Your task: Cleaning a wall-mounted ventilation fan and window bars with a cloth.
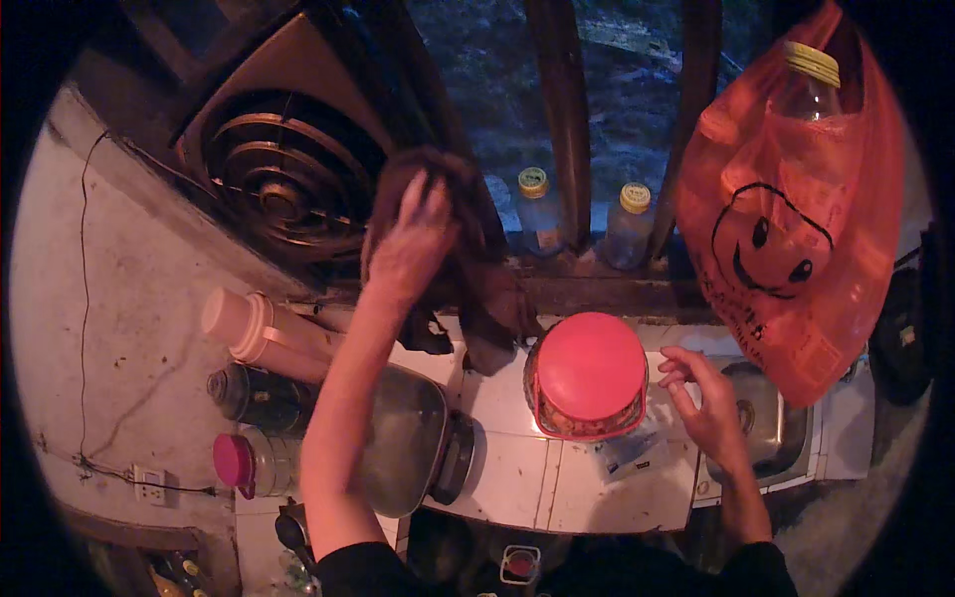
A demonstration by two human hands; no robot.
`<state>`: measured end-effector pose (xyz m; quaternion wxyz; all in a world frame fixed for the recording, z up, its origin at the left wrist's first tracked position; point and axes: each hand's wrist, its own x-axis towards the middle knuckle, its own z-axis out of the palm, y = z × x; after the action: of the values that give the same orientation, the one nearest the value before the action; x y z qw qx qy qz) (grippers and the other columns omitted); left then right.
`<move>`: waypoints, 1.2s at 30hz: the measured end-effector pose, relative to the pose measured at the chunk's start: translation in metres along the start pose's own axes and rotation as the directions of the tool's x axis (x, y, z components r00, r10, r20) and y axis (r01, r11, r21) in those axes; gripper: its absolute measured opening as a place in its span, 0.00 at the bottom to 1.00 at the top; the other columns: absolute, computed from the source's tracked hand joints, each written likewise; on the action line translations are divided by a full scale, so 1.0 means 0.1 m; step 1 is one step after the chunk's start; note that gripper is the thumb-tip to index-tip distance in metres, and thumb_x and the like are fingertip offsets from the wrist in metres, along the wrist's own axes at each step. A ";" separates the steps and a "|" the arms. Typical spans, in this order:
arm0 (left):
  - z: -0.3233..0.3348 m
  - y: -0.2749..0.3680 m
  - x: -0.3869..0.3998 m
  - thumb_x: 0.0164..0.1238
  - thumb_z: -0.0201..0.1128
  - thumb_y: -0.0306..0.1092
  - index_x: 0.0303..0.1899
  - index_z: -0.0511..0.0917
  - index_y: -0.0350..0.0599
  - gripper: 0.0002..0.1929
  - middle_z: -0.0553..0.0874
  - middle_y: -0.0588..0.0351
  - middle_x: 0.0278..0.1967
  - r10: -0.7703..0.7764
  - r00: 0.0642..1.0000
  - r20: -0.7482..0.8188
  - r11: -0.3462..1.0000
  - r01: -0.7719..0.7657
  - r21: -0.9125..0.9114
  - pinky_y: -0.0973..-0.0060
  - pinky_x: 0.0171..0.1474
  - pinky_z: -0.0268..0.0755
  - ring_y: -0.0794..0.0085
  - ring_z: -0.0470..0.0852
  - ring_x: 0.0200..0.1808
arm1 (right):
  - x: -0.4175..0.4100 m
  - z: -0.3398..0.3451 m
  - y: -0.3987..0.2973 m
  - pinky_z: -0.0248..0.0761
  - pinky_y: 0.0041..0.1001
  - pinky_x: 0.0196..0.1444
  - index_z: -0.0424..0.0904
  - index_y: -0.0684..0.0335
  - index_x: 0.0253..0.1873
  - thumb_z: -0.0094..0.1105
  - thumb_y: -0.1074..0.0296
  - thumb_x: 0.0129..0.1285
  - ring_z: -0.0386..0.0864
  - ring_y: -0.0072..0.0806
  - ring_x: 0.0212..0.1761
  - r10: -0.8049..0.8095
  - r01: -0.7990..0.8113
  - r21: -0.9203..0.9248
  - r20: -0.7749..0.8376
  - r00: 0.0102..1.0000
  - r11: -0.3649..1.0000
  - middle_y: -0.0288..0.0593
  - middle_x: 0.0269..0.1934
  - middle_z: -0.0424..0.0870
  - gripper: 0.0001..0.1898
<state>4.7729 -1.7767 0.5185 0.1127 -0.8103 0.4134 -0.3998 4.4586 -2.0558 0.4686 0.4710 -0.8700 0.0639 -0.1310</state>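
A dark brown cloth (485, 298) hangs in folds beside the window frame, its lower end reaching the white tiled counter (500, 477). My left hand (415, 242) grips its upper part, slightly blurred, just right of a round exhaust fan (287, 175). On the counter stands a large clear jar with a red lid (592, 366) and a red handle; its contents are partly hidden. My right hand (705, 407) is just right of this jar, fingers apart and holding nothing. A clear plastic packet (630, 454) lies by the jar's base.
A red plastic bag (791, 216) with a glass jar inside hangs at the right, over a steel sink (794, 436). Two yellow-capped bottles (541, 216) stand on the windowsill. A pink flask (280, 336), a pink-lidded jar (261, 463) and a kitchen scale (406, 440) are at the left.
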 end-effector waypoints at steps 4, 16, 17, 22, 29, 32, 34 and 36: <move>0.21 0.24 -0.28 0.65 0.55 0.36 0.60 0.78 0.39 0.22 0.73 0.57 0.67 0.202 0.960 0.194 0.953 -0.238 0.186 0.69 0.73 0.58 0.62 0.60 0.75 | -0.11 -0.01 0.12 0.75 0.27 0.50 0.74 0.65 0.61 0.56 0.83 0.62 0.83 0.27 0.42 0.016 -0.017 -0.015 -0.022 1.000 1.000 0.45 0.45 0.84 0.21; 0.08 0.18 -0.28 0.56 0.59 0.31 0.46 0.83 0.41 0.15 0.81 0.55 0.52 0.292 0.956 0.043 0.945 -0.281 -0.169 0.70 0.63 0.72 0.60 0.74 0.61 | -0.33 -0.18 0.10 0.73 0.30 0.54 0.75 0.65 0.62 0.56 0.75 0.66 0.82 0.34 0.47 0.129 -0.128 0.053 -0.014 0.992 0.990 0.49 0.47 0.84 0.19; 0.06 0.13 -0.23 0.55 0.60 0.30 0.44 0.83 0.42 0.14 0.82 0.54 0.50 0.218 0.972 -0.085 0.944 -0.232 -0.233 0.69 0.59 0.75 0.59 0.77 0.57 | -0.33 -0.19 0.14 0.73 0.30 0.53 0.75 0.65 0.62 0.56 0.75 0.66 0.82 0.34 0.47 0.109 -0.107 0.052 -0.023 0.994 0.993 0.48 0.47 0.84 0.19; 0.18 0.34 -0.32 0.50 0.63 0.26 0.40 0.83 0.46 0.13 0.81 0.54 0.44 -0.191 0.928 -0.320 0.933 0.071 -0.352 0.66 0.51 0.78 0.57 0.80 0.49 | -0.34 -0.16 0.10 0.74 0.30 0.53 0.75 0.65 0.62 0.56 0.76 0.66 0.83 0.33 0.47 0.105 -0.104 0.058 -0.017 0.994 0.993 0.48 0.47 0.84 0.19; 0.51 0.54 -1.04 0.54 0.62 0.20 0.39 0.81 0.42 0.10 0.80 0.52 0.37 -0.638 0.769 -0.040 0.627 0.489 -0.606 0.67 0.48 0.75 0.57 0.80 0.42 | -0.32 -0.12 -0.47 0.75 0.31 0.54 0.75 0.65 0.62 0.57 0.78 0.64 0.83 0.33 0.49 -0.001 0.001 0.052 0.008 1.000 0.999 0.48 0.51 0.84 0.20; 0.27 0.66 -0.98 0.60 0.61 0.21 0.39 0.80 0.39 0.07 0.81 0.55 0.36 -0.830 0.532 0.168 0.176 0.535 -0.826 0.71 0.47 0.74 0.64 0.80 0.40 | -0.27 0.04 -0.84 0.75 0.30 0.56 0.74 0.66 0.63 0.58 0.79 0.64 0.83 0.33 0.51 -0.037 0.025 0.127 0.086 0.996 0.992 0.48 0.53 0.83 0.22; -0.11 0.58 -0.99 0.65 0.61 0.25 0.42 0.80 0.39 0.06 0.83 0.61 0.41 -0.806 0.377 0.456 -0.272 0.449 -0.852 0.76 0.47 0.72 0.76 0.79 0.43 | -0.18 0.39 -1.18 0.73 0.32 0.59 0.70 0.66 0.66 0.61 0.76 0.63 0.82 0.35 0.54 -0.089 0.026 0.286 0.210 0.974 0.958 0.50 0.53 0.82 0.26; -0.33 0.62 -0.99 0.65 0.60 0.25 0.44 0.79 0.40 0.08 0.83 0.60 0.42 -0.760 0.353 0.546 -0.455 0.311 -0.834 0.77 0.48 0.73 0.76 0.79 0.43 | -0.15 0.80 -1.36 0.69 0.34 0.65 0.61 0.66 0.72 0.62 0.72 0.65 0.77 0.38 0.62 -0.106 0.039 0.232 0.285 0.953 0.972 0.53 0.59 0.77 0.31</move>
<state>4.6794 -1.7356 0.4534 -0.7650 -0.6301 0.0466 -0.1245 4.4654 -1.9133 0.5378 0.5649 -0.8230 -0.0546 -0.0232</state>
